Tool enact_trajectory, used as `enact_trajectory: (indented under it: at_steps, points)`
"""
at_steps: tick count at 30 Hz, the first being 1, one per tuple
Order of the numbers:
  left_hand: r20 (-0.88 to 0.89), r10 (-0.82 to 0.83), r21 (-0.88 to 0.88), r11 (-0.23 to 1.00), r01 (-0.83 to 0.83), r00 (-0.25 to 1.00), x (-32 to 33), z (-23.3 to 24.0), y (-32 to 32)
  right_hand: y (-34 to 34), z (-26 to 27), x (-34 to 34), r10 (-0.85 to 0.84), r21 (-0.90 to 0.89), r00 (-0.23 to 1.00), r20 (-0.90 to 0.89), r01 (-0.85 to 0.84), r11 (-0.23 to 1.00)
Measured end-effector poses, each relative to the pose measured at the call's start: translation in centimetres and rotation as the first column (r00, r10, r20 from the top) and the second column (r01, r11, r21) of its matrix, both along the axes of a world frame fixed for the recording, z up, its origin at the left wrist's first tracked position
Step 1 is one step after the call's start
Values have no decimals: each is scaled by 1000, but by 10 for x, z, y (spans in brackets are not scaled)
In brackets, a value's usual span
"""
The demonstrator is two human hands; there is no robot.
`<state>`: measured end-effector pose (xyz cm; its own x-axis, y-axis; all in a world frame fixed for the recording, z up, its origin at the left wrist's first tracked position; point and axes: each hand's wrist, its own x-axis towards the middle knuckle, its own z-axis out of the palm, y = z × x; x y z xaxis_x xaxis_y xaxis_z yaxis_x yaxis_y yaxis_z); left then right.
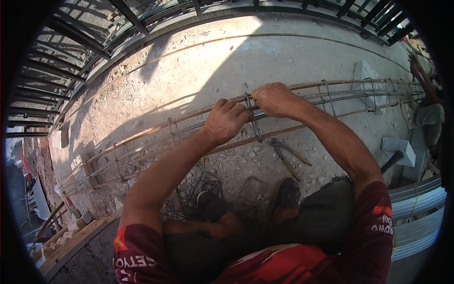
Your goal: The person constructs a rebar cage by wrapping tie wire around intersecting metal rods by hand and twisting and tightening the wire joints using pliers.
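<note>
A long rebar cage [305, 128] with several rectangular stirrups stretches across the concrete floor before me. My left hand [228, 119] curls around its upper bars, just left of a stirrup [254, 119]. Directly right of that stirrup, my right hand [275, 99] is closed at the top bar. The fingertips of both hands are mostly hidden. A pair of pincers [286, 152] with its handles spread lies on the floor below the cage. Loose bent stirrups [204, 181] lie near my feet, and another wire rectangle [253, 188] rests between my shoes.
Pale blocks [369, 87] stand under the cage's right part, with another block [399, 151] nearer. At far right sits another person [427, 113] by the cage end. A dark metal railing [120, 16] borders the floor. Bundled metal profiles [418, 206] lie right; a timber plank [81, 241] lies left.
</note>
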<state>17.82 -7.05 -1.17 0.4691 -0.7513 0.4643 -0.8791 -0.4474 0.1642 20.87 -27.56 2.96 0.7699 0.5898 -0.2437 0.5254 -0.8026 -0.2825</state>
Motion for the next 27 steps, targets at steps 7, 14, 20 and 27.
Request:
enact_trajectory:
  at_steps: [7, 14, 20, 27]
  points:
    - [-65, 14, 56, 998, -11, 998, -3, 10, -8, 6, -1, -34, -50, 136, 993, 111, 35, 990]
    - [-534, 107, -33, 989, -147, 839, 9, 18, -7, -5, -25, -51, -33, 319, 962, 272, -58, 946]
    - [-714, 171, -8, 968, -252, 679, 16, 21, -16, 3, -30, -69, -365, 527, 926, -98, 359, 770]
    - [-881, 269, 18, 840, -542, 388, -3, 16, -24, 12, -24, -76, -405, 470, 630, -662, 771, 430]
